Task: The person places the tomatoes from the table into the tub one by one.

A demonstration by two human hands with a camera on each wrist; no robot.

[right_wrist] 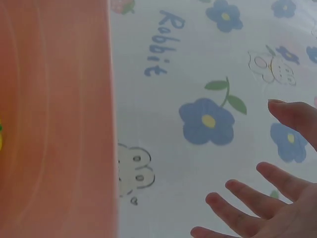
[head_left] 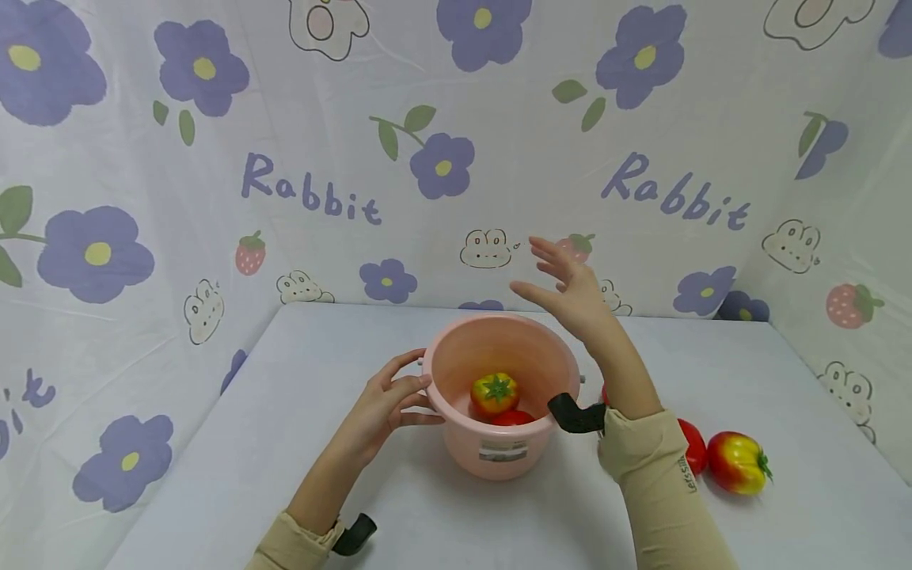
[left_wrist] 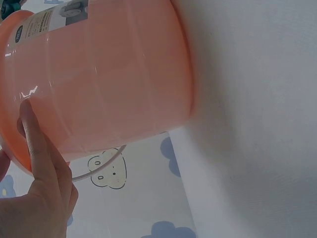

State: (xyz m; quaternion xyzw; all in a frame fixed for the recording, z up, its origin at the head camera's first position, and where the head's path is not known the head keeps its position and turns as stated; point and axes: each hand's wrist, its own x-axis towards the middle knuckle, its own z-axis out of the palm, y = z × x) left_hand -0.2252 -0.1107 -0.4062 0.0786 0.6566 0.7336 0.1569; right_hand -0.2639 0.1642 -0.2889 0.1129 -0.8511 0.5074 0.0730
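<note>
At the far left, the left hand [head_left: 385,404] holds the rim of a pink bucket [head_left: 466,453], thumb over the edge and the other fingers, nearly straight, against the outer wall just beneath it. The bucket stands upright, directly right of these fingers. Inside, to the right of the left fingertips and apart from them, lie a yellow-and-red fruit [head_left: 493,396] with a green top and, nearer the person, a red fruit [head_left: 514,418]. Next comes the right hand [head_left: 575,297], raised above the bucket's right side, its fingers spread wide, holding nothing; the right wrist view shows a gap between fingertips and bucket. Farther right, below those fingers, a partly hidden red tomato [head_left: 696,446] sits beside a red-and-yellow pepper-like fruit [head_left: 737,465], well apart from both hands.
</note>
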